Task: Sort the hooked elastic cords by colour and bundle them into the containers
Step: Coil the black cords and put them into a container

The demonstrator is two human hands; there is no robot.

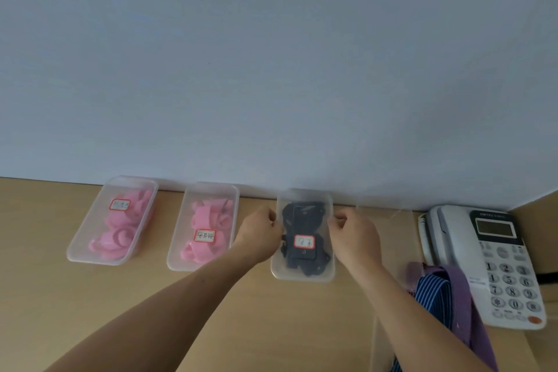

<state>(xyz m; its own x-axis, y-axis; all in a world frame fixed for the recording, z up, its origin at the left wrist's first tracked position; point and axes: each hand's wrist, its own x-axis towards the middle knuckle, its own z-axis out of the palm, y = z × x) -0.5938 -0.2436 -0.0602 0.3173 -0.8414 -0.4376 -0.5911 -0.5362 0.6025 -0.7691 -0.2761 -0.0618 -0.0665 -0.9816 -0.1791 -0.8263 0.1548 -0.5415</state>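
Note:
Three clear lidded plastic containers stand in a row against the wall on the wooden table. The left container (pixel 87 238) and the middle container (pixel 178 251) each hold pink cords (pixel 120 229) and carry a red-framed label. The right container (pixel 302 276) holds black cords (pixel 302 217) under its labelled lid. My left hand (pixel 259 232) grips that container's left edge with curled fingers. Its right edge is gripped the same way by my right hand (pixel 356 238).
A white desk telephone (pixel 489 260) sits at the right by a cardboard wall. Purple and blue-striped cloth (pixel 447 296) lies in a clear box beside the phone. The blue-grey wall (pixel 271 69) rises directly behind the containers.

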